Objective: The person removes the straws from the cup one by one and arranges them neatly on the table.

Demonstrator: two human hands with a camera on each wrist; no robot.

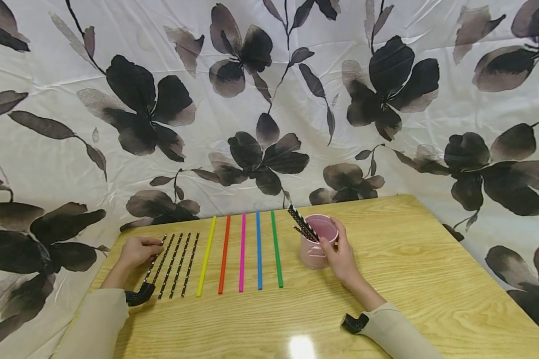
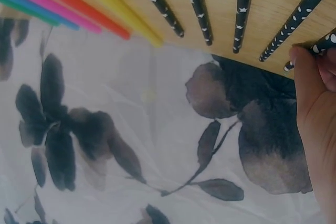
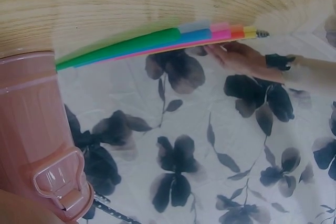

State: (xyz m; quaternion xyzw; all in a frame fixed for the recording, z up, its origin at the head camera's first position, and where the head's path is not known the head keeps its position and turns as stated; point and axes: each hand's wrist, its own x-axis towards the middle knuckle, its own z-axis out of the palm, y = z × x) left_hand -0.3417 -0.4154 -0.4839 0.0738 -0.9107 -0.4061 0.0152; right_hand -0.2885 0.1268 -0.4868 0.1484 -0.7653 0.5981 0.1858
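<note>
In the head view my left hand [image 1: 136, 252] pinches the leftmost black straw with white dots [image 1: 150, 268] near its far end; the left wrist view shows thumb and fingers on this dotted straw [image 2: 324, 44]. Beside it lie several more black straws [image 1: 177, 264] with white patterns, dots on one and stars on others. On the right, my right hand [image 1: 345, 259] grips a pink metal cup [image 1: 313, 258] by its rim and side. Several black patterned straws [image 1: 302, 222] lean out of the cup toward the left. A small looped handle [image 3: 56, 177] shows on the cup's side.
Between the black straws and the cup, a yellow straw [image 1: 205, 257], a red straw [image 1: 224, 255], a pink straw [image 1: 242, 253], a blue straw [image 1: 259, 252] and a green straw [image 1: 276, 250] lie side by side. The wooden table [image 1: 408, 259] meets a flower-patterned cloth [image 1: 296, 99] behind.
</note>
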